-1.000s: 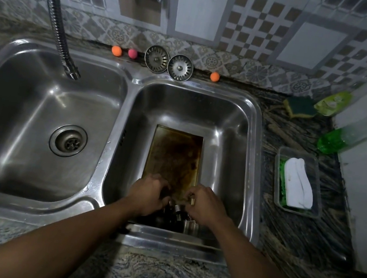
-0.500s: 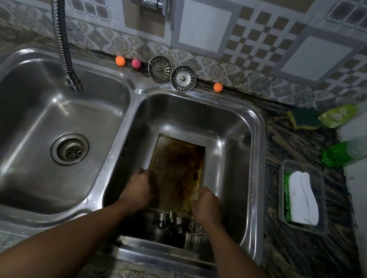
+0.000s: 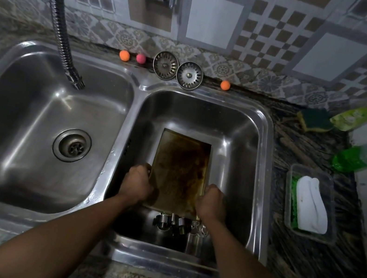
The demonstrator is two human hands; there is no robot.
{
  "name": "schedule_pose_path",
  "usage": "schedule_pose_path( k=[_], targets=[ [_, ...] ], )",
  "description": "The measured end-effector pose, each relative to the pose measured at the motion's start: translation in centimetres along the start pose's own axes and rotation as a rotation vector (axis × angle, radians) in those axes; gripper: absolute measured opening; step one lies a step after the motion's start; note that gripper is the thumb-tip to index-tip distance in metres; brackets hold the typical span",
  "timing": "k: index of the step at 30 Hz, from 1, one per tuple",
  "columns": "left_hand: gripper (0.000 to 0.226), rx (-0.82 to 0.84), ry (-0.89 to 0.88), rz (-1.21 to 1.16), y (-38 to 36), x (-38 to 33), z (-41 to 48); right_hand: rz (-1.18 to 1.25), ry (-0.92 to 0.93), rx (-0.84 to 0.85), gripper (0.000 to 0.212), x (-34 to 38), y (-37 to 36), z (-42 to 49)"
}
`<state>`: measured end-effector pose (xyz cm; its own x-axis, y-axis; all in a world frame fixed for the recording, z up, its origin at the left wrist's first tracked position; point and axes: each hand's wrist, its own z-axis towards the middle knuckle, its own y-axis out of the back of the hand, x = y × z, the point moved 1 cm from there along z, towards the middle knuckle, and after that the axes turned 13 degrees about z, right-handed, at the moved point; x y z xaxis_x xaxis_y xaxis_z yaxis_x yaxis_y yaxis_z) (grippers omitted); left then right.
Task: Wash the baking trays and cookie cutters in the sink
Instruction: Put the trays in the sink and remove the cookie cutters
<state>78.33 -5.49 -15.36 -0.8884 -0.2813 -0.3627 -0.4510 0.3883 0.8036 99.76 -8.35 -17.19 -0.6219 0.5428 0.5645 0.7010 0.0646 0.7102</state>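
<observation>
Brown-stained rectangular baking tray (image 3: 179,170) flat in right sink basin (image 3: 239,134), metal cookie cutters (image 3: 175,223) clustered at its near edge

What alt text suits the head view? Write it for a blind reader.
Left hand and right hand grip the side edges of a stained baking tray in the sink's right basin; metal cookie cutters lie at its near end.

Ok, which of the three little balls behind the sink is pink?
The middle ball, right beside the left strainer; the far-left ball and far-right ball are orange.
</observation>
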Motion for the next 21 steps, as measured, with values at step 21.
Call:
schedule_pose_path(
  k=[21],
  targets=[
    [0.058,0.020,-0.303,-0.483,4.5,-2.4,-0.8,0.226,0.086,-0.087,0.022,3.7,7.2,-1.3]
  ],
)
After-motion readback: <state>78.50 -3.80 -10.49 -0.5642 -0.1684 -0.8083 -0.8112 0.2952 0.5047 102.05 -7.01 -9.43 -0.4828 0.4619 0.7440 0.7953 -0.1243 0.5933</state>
